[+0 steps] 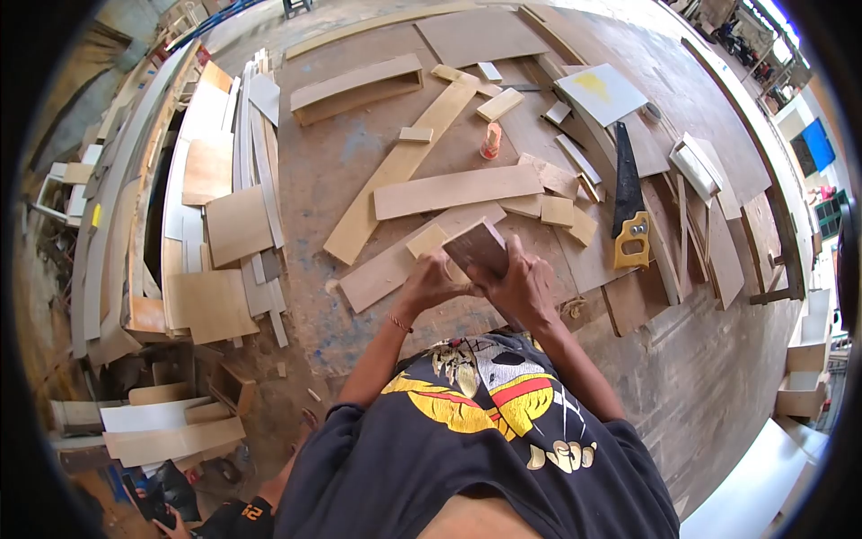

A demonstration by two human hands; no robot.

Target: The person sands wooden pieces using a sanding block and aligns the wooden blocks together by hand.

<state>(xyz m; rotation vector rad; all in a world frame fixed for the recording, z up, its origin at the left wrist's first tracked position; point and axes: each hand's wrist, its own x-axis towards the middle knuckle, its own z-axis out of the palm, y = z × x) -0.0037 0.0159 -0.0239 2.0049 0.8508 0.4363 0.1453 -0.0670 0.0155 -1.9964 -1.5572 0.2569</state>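
Observation:
A dark brown, box-shaped block (479, 248) with a pale side edge is held up in front of my chest, tilted. Around its lower left side my left hand (434, 286) is closed, a thin bracelet on the wrist. My right hand (524, 282) grips the right side, thumb and fingers pressed on it. The block's underside is hidden. Just beyond lie a long flat board (458, 191), a second board (373, 277) partly under the first, and a small light wood piece (426, 240) near my left hand.
A handsaw (626, 198) with a yellow handle lies at right on stacked boards. A small orange-and-white container (490, 142), a long plank (400, 171) and a shallow wooden box (357, 90) are on the worktable. Panels (238, 225) pile up at left. Another person's hand (175, 524) shows at lower left.

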